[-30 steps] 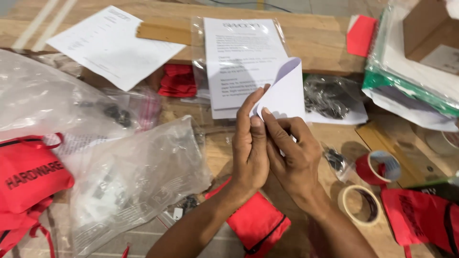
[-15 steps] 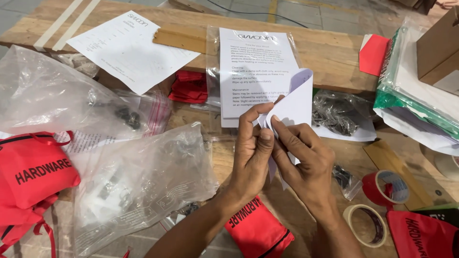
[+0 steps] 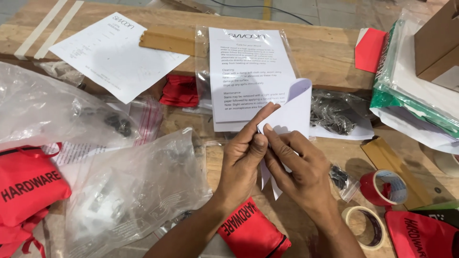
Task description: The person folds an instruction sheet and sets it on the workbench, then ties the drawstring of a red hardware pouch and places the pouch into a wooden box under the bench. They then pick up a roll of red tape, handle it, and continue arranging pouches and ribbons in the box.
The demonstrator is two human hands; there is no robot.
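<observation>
- While both hands are meeting over the middle of the wooden worktop, the left hand is pinching a folded white sheet of paper between thumb and outstretched forefinger.
- The right hand is gripping the same sheet from the right side — its fingers are pressing along the fold, touching the left hand's fingertips.
- The sheet is standing up from the hands, its curled top edge leaning toward the far side, just in front of a bagged printed leaflet.
- A red drawstring pouch is lying near, under the wrists.
- To the left, crumpled clear plastic bags are spreading over the worktop, with another red pouch at the left edge.
- To the right, a roll of red tape and a roll of pale tape are lying close together — well apart from the hands.
- A loose white sheet is lying at the far left.
</observation>
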